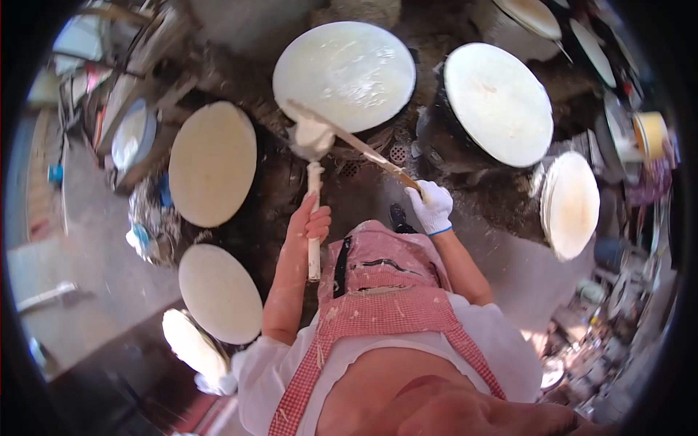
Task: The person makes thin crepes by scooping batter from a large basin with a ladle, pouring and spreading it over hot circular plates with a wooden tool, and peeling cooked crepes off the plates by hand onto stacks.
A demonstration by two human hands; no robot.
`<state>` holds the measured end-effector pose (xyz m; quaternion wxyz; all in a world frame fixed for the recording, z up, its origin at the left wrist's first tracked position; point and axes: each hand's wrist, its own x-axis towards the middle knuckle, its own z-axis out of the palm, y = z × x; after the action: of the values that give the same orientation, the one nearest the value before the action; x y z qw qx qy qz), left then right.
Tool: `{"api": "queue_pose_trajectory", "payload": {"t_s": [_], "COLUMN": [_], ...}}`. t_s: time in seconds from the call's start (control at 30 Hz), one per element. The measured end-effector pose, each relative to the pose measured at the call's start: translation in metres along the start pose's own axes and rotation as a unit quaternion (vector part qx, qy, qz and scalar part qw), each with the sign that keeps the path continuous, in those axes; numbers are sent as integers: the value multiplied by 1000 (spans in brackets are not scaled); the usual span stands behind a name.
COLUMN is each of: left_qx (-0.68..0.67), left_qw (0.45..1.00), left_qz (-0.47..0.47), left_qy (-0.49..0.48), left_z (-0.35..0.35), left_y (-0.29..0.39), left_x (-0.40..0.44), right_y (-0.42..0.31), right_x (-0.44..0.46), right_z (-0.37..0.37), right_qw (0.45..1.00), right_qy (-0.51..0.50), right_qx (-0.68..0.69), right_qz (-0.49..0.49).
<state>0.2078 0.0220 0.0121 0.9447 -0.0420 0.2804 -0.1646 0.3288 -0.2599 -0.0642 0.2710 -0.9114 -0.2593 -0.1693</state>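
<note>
My bare left hand [313, 218] is wrapped round the pale, batter-coated handle of a ladle [314, 136]. The ladle's blurred bowl, with white batter on it, is beside the front edge of a round griddle [345, 73] coated in wet, shiny batter. In a white glove with a blue cuff, my right hand [433, 206] grips a long, flat wooden spatula [367, 151]. Its blade reaches up and left, crossing the ladle's bowl and ending at the griddle's near edge. Whether blade and bowl touch, I cannot tell.
More round griddles surround me: one with a white sheet [498, 102] at right, another pale one [213, 164] at left, and a pale disc [220, 293] lower left. A stack of thin flatbreads [571, 206] stands far right. Rubble [596, 349] covers the floor lower right.
</note>
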Motion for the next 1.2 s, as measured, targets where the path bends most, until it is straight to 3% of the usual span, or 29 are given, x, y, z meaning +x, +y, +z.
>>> {"api": "queue_pose_trajectory", "payload": {"t_s": [0.17, 0.27, 0.3, 0.33, 0.4, 0.47, 0.63, 0.73, 0.8, 0.87, 0.93, 1.03, 1.2], "left_qx": [-212, -204, -177, -172, -182, -166, -174, -187, -206, -191, -128, -186, -158], "left_qw": [973, 974, 976, 979, 979, 978, 970, 967, 962, 968, 968, 963, 967], "left_qz": [-72, -26, 3, 26, 70, 120, 166, 164, 158, 149, 175, 143, 163], "left_qy": [-52, -92, -125, -108, -58, -34, 20, 51, 85, 67, 126, 132, 116], "left_z": [-1, -9, -25, -28, -31, -46, -91, -125, -144, -171, -164, -170, -172], "left_y": [-18, -31, -34, -41, -58, -66, -91, -95, -94, -92, -88, -81, -76], "left_x": [-14, -23, -23, -25, -39, -52, -99, -129, -146, -158, -175, -188, -206], "right_y": [-19, -31, -31, -27, -23, -36, -126, -188, -242, -289, -341, -389, -397], "right_x": [3, 24, 29, 31, 40, 56, 94, 91, 87, 77, 71, 64, 71], "right_z": [-3, -10, -6, 0, 9, 34, 79, 128, 143, 172, 190, 219, 254], "right_qw": [991, 959, 960, 957, 911, 897, 913, 912, 888, 873, 863, 851, 826], "right_qy": [-23, -125, -113, -106, -250, -316, -377, -296, -336, -311, -341, -318, -303], "right_qx": [115, 210, 230, 256, 284, 272, 145, 141, 101, 109, 72, 91, 78], "right_qz": [71, 144, 115, 87, 162, 144, -60, -246, -299, -360, -366, -408, -468]}}
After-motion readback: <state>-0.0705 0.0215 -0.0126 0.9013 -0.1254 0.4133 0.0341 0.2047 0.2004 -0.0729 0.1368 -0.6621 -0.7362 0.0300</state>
